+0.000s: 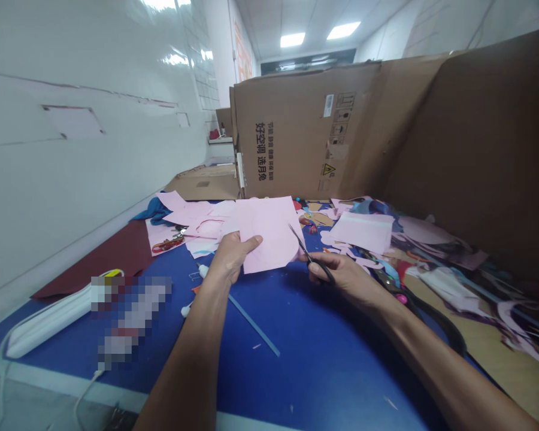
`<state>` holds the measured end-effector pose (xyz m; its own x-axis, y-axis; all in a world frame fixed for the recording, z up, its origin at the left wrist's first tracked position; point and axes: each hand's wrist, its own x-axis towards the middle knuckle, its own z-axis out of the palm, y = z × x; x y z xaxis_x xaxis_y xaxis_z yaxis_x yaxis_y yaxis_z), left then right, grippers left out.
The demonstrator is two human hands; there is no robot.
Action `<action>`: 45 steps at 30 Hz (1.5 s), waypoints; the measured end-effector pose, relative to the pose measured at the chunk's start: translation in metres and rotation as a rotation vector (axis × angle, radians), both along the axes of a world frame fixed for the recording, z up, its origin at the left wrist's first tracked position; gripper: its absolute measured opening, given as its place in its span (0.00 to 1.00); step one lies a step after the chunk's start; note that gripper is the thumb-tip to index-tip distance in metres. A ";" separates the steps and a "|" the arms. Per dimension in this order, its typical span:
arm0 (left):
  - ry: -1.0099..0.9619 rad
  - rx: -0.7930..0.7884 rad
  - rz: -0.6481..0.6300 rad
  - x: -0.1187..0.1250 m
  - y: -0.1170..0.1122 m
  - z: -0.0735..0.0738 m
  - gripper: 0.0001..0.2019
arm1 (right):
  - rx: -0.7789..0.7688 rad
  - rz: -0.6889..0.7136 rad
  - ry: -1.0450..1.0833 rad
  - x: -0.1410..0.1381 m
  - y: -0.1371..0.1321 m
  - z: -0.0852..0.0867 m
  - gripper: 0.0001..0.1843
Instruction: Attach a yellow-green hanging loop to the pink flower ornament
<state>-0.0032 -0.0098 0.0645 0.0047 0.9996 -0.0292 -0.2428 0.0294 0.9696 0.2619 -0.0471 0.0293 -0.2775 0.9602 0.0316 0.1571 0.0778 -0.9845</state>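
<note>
Over the blue table, my left hand [234,254] grips the lower left edge of a pink paper sheet [269,224], thumb on top and fingers hidden underneath. A pair of black-handled scissors [302,242] is in my right hand [335,272], with its fingers wrapped around the handles. The blades point up and to the left, over the right part of the sheet. A curved line or cut edge shows near the sheet's lower right. Whether the blades are parted is hard to make out.
Pink paper pieces [363,230] and scraps lie to the right. More pink sheets [191,212] and red-handled scissors [168,244] are at the back left. A blue strip [254,323] lies on the blue tabletop [260,389]. Cardboard panels [296,137] stand behind; a white power strip [54,320] lies left.
</note>
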 end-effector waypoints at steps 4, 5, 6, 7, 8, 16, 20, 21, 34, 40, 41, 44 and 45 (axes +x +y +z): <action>0.017 0.007 -0.011 0.001 0.000 0.001 0.10 | -0.011 0.017 0.028 -0.001 0.000 -0.001 0.34; 0.023 0.010 -0.017 0.001 0.000 0.001 0.11 | -0.012 0.019 0.034 -0.001 0.000 -0.001 0.35; 0.028 0.014 -0.023 0.001 0.000 0.001 0.11 | -0.013 0.021 0.039 -0.002 0.000 -0.001 0.35; 0.032 0.018 -0.027 0.001 0.000 0.001 0.11 | -0.016 0.021 0.042 -0.002 0.000 0.000 0.36; 0.036 0.020 -0.030 0.000 0.000 0.000 0.11 | -0.018 0.022 0.041 -0.002 -0.001 0.000 0.36; 0.054 0.020 -0.035 -0.002 0.002 -0.003 0.13 | -0.027 0.021 0.016 0.001 0.000 0.000 0.33; 0.064 0.013 -0.035 -0.003 0.002 -0.003 0.13 | -0.018 0.017 0.002 0.003 0.000 0.000 0.31; 0.063 0.011 -0.033 -0.003 0.002 -0.002 0.12 | -0.015 0.014 -0.008 0.003 0.000 0.000 0.31; 0.069 -0.022 -0.046 -0.006 0.001 0.002 0.10 | -0.021 0.043 -0.013 0.004 0.002 -0.001 0.30; 0.079 -0.012 -0.068 -0.005 -0.001 0.004 0.09 | -0.043 0.052 0.016 0.005 0.004 -0.008 0.32; 0.085 -0.009 -0.069 -0.005 -0.001 0.003 0.09 | -0.043 0.053 0.013 0.005 0.004 -0.008 0.32; 0.102 -0.009 -0.072 -0.006 0.000 0.002 0.10 | -0.032 0.055 -0.003 0.005 0.004 -0.008 0.32; 0.106 -0.011 -0.072 -0.006 0.000 0.002 0.10 | -0.029 0.054 -0.010 0.005 0.004 -0.008 0.32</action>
